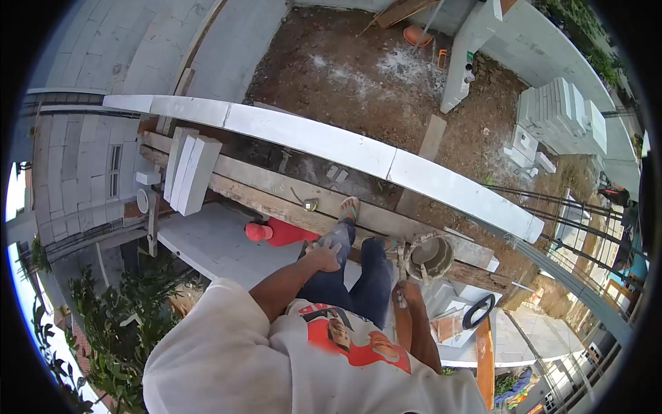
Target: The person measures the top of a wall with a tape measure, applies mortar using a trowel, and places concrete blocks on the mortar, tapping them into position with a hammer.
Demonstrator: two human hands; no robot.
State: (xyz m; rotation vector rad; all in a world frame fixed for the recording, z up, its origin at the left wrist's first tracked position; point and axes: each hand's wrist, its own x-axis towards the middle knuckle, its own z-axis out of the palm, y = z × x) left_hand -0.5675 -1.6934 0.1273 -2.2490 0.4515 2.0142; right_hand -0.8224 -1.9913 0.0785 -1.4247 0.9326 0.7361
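Note:
My left hand [324,256] lies on the left knee of my jeans, its fingers resting on the cloth. Low beside my right leg, my right hand [412,294] is closed around a slim, mortar-smeared tool [401,265], whose exact kind I cannot make out. Just beyond that hand, a round bucket [450,257] crusted with grey mortar stands on the plank. A stick-like handle leans at its near rim. On the planks to the left of my feet sits a tape measure [309,205].
I stand on a narrow wooden scaffold plank [269,181] beside a white block wall [310,143]. White blocks [194,172] are stacked at its left end. Below is a person in a red cap [256,232]. Thin rebar [572,219] sticks out at right. Dirt ground [331,41] lies beyond the wall.

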